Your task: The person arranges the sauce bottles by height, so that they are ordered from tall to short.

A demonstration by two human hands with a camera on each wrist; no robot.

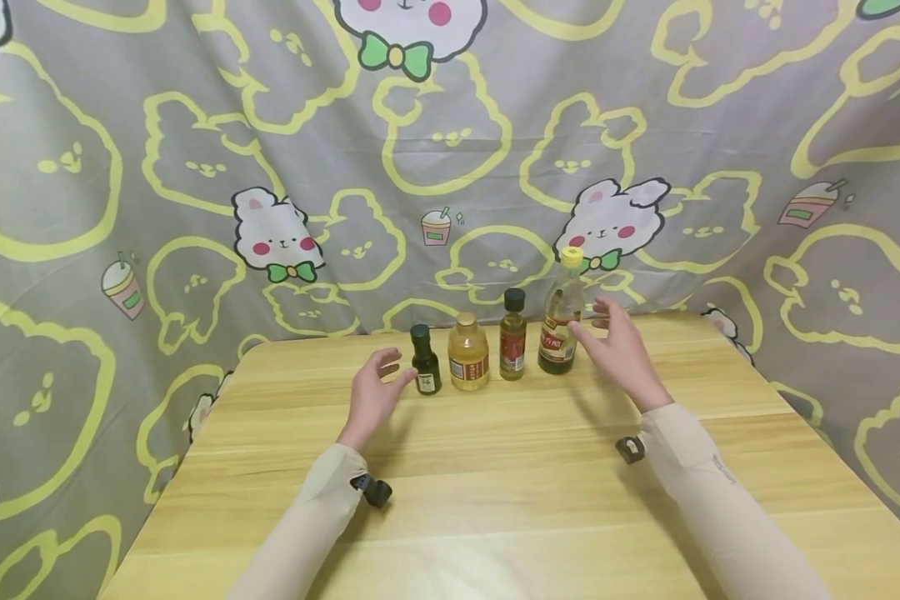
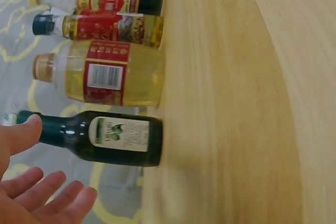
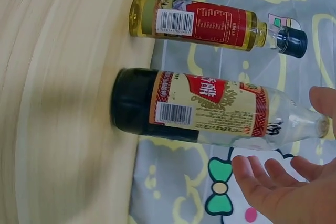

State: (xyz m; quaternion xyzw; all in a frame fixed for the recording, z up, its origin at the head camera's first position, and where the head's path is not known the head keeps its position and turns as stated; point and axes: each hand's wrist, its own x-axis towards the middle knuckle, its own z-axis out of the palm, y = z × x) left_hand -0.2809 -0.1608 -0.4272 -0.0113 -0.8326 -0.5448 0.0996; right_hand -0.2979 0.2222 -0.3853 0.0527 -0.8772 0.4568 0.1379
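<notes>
Four bottles would be a count, so: several bottles stand upright in a row on the wooden table [image 1: 487,467]. At the row's left end is a small dark green olive oil bottle [image 1: 426,375]; my left hand [image 1: 373,393] is beside it, fingers spread and loosely bent. To its right come a squat bottle of yellow oil [image 1: 468,360] and a slim oil bottle [image 1: 512,346] with a black cap and red label. A tall vinegar bottle [image 3: 210,106] with a yellow cap ends the row. Beside it my right hand [image 1: 624,354] hovers with relaxed fingers, gripping nothing.
A grey curtain [image 1: 330,150] with yellow cartoon outlines hangs behind the table and along its sides. Small dark cameras are strapped at both wrists, one below the left hand [image 2: 31,198] and one at the right sleeve [image 1: 678,442].
</notes>
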